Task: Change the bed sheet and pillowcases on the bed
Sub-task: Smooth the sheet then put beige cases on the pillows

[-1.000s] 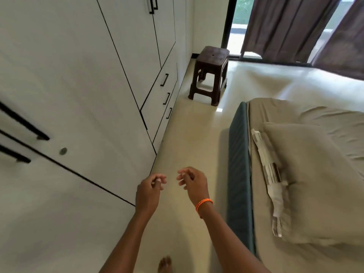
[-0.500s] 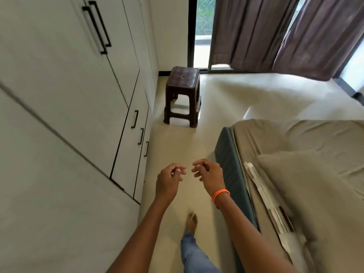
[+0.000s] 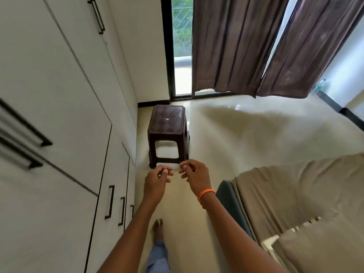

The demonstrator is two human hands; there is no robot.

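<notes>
Both hands hover over the floor between the wardrobe (image 3: 59,115) and the bed (image 3: 295,194): the left hand (image 3: 156,180) and right hand (image 3: 195,177) have loosely curled fingers, each grip narrow and holding nothing I can make out. The beige sheet (image 3: 285,186) and 1 pillow (image 3: 319,247) lie on the bed, so stripping seems not yet begun. Next, likely turn and grasp the pillow or a sheet corner.

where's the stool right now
In the head view the stool stands on the floor ahead, just beyond both hands, beside the wardrobe on the left and near the window.
</notes>
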